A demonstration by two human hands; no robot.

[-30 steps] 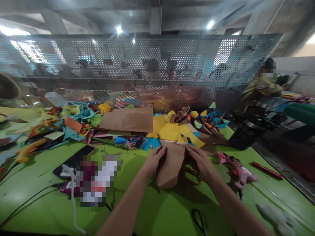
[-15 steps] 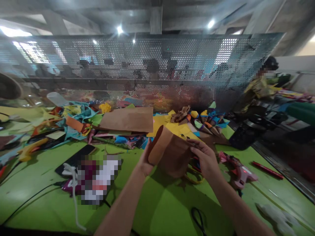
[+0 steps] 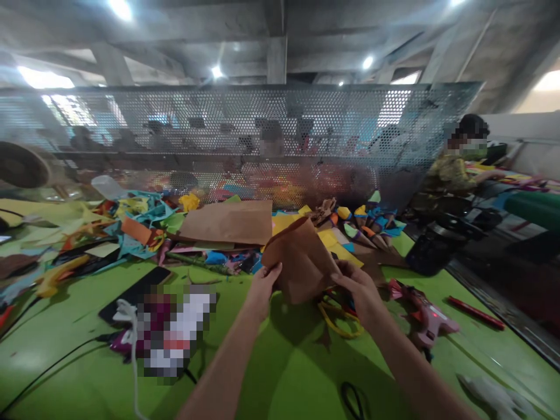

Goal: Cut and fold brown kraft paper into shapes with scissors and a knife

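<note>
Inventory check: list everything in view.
held paper: one, brown, centre
large paper sheet: one, brown, back centre
flat paper pieces: several, yellow, centre back
paper cones: several, mostly brown, back right
paper scraps: many, mixed colours, back left
glue gun: one, pink, right
corded tool: one, yellow, far left
pen: one, red, far right
phone: one, black, left
blurred items: unclear count, purple/white, left
cable: one, white, lower left
loop: one, yellow, right of centre
cord loop: one, black, bottom
perforated screen: one, grey, background
co-worker: one, yellowish top, far right
table: one, green, foreground
left hand: one, bare, on held paper
right hand: one, bare, on held paper
</note>
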